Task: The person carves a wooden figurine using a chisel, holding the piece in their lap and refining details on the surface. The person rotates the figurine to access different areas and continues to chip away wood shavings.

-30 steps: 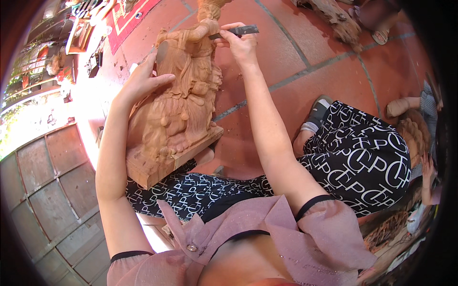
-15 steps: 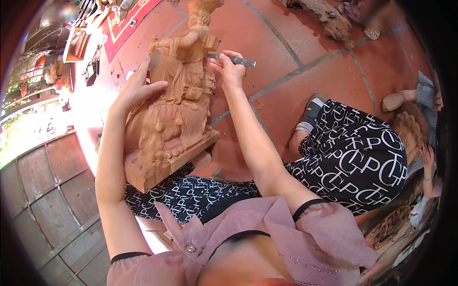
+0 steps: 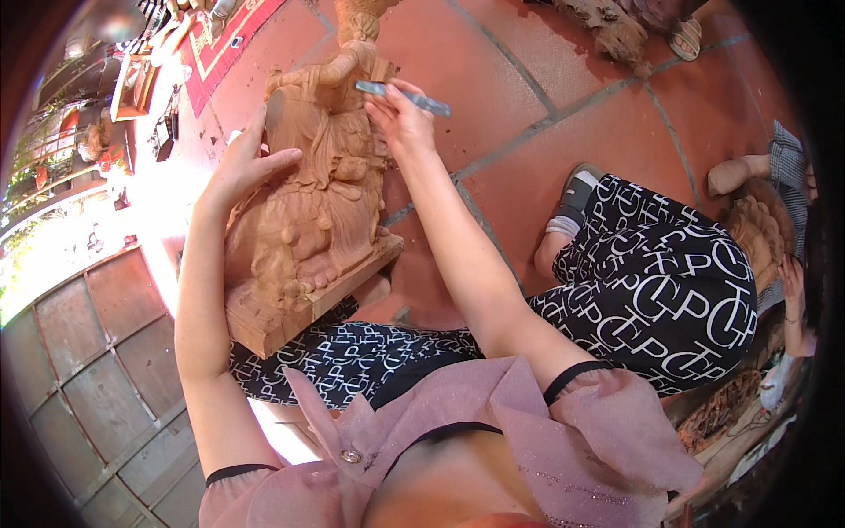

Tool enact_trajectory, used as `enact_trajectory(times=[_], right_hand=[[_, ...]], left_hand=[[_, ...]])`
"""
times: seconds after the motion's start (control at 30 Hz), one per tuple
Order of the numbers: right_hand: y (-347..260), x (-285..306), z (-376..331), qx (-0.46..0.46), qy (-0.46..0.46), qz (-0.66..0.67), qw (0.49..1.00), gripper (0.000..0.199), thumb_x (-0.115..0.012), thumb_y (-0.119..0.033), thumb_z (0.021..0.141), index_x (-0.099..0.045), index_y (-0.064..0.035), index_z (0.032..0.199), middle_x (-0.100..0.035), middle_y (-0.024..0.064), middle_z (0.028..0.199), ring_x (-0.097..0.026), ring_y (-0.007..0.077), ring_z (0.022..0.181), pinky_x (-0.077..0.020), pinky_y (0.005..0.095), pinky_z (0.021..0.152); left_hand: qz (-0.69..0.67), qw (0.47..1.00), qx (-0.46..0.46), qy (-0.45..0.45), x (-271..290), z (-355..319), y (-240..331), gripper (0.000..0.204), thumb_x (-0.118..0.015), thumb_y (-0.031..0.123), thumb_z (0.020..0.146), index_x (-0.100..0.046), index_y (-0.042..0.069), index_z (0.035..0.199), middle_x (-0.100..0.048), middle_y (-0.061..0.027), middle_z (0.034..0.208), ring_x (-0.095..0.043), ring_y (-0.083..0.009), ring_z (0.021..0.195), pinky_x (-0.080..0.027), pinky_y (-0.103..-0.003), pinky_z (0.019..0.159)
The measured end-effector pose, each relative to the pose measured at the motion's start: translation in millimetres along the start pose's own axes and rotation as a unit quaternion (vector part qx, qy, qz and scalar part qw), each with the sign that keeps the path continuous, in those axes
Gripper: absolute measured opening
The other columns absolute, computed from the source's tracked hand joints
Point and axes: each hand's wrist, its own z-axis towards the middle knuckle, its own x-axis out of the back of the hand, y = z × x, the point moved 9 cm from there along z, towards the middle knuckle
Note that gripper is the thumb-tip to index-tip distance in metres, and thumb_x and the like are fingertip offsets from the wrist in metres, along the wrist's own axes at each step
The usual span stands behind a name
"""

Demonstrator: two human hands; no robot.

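A carved wooden statue, light brown with draped folds and a block base, leans over my trousered leg with its head pointing away. My left hand grips its left side, thumb lying on the carving and fingers partly hidden behind the edge. Pinched in my right hand is a slim, flat grey tool, whose exact kind I cannot make out. Its left end is at the statue's upper right side, near the chest; whether it touches the wood I cannot tell.
Red floor tiles spread ahead. A rough wood piece lies at the far right, close to a sandalled foot. Another person's hand and a carved piece are at the right edge. A red mat lies far left.
My right hand has moved left and slightly up, bringing the grey tool across the statue's upper side. The statue and my left hand have shifted slightly left.
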Motion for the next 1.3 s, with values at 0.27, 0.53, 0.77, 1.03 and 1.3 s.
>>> enact_trajectory(times=[0.27, 0.53, 0.77, 1.03, 1.3], right_hand=[[14.0, 39.6, -0.8, -0.025, 0.094, 0.018, 0.995, 0.021, -0.058, -0.004, 0.088, -0.051, -0.0016, 0.107, -0.064, 0.0152, 0.09, -0.067, 0.0252, 0.078, -0.0592, 0.0342, 0.068], [16.3, 9.1, 10.8, -0.003, 0.025, 0.041, 0.999, 0.02, -0.061, -0.004, 0.086, -0.053, -0.0025, 0.104, -0.065, 0.0142, 0.088, -0.067, 0.0237, 0.077, -0.0596, 0.0341, 0.067], [8.3, -1.8, -3.9, 0.007, 0.029, 0.02, 0.999, 0.021, -0.062, -0.004, 0.086, -0.053, -0.0018, 0.104, -0.065, 0.0133, 0.088, -0.068, 0.0226, 0.075, -0.0596, 0.0316, 0.063], [-0.7, 40.5, -4.2, 0.033, 0.093, -0.071, 0.993, 0.016, -0.062, -0.007, 0.086, -0.056, -0.0035, 0.101, -0.065, 0.0111, 0.083, -0.066, 0.017, 0.066, -0.0562, 0.0259, 0.054], [-55.0, -6.9, -9.9, 0.173, 0.051, -0.164, 0.97, 0.012, -0.062, -0.005, 0.084, -0.053, -0.0057, 0.092, -0.061, 0.0066, 0.074, -0.059, 0.0096, 0.052, -0.0455, 0.022, 0.04]], left_hand=[[0.043, 0.999, 0.009, -0.004, 0.8, -1.0, -5.0, 0.074, -0.073, 0.027, 0.075, -0.038, 0.002, 0.135, -0.063, -0.0182, 0.103, -0.063, -0.0221, 0.074, -0.05, -0.033, 0.067], [0.02, 1.0, 0.018, -0.013, -0.5, 1.7, -14.4, 0.074, -0.074, 0.027, 0.075, -0.038, 0.002, 0.134, -0.062, -0.0185, 0.102, -0.062, -0.0224, 0.078, -0.05, -0.034, 0.071], [0.024, 1.0, 0.018, -0.005, 0.3, 1.5, -7.6, 0.073, -0.073, 0.027, 0.075, -0.038, 0.0, 0.133, -0.062, -0.0176, 0.101, -0.062, -0.0217, 0.078, -0.049, -0.034, 0.071], [0.041, 0.999, 0.013, -0.009, 1.1, 1.1, -7.8, 0.077, -0.074, 0.027, 0.074, -0.036, 0.002, 0.137, -0.062, -0.0161, 0.103, -0.061, -0.0202, 0.077, -0.049, -0.034, 0.07], [-0.005, 0.999, 0.035, -0.014, -2.6, -1.5, -6.1, 0.068, -0.072, 0.02, 0.079, -0.035, 0.002, 0.134, -0.062, -0.0143, 0.092, -0.063, -0.0181, 0.069, -0.049, -0.03, 0.058]])
